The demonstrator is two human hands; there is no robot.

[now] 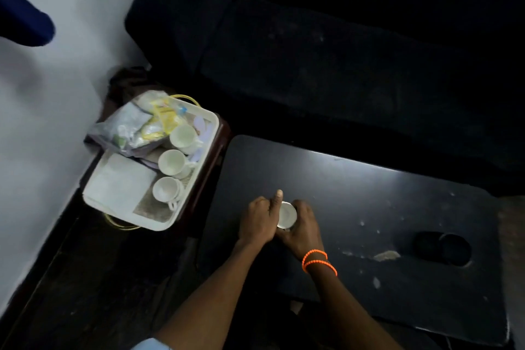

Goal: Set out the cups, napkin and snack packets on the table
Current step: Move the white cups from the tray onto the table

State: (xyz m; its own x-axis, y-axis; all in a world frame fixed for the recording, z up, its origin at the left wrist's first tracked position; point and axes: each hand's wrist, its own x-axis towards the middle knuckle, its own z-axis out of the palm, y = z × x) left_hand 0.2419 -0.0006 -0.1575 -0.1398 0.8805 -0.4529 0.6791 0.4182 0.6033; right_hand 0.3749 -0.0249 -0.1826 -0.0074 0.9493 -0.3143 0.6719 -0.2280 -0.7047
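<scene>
A small white cup point(287, 214) sits at the near left of the dark table point(369, 207). My left hand point(260, 220) and my right hand point(302, 229) both hold it, fingers curled round its sides, left thumb raised. To the left, a white basket point(170, 220) holds three more white cups point(176, 162), a folded white napkin point(119, 179) and snack packets point(136, 125) at its far end.
The basket rests on a dark red stool point(211, 159) against a white wall. A dark sofa point(341, 65) lies beyond the table. The table has a round cup recess point(449, 248) at its right and worn pale patches near it.
</scene>
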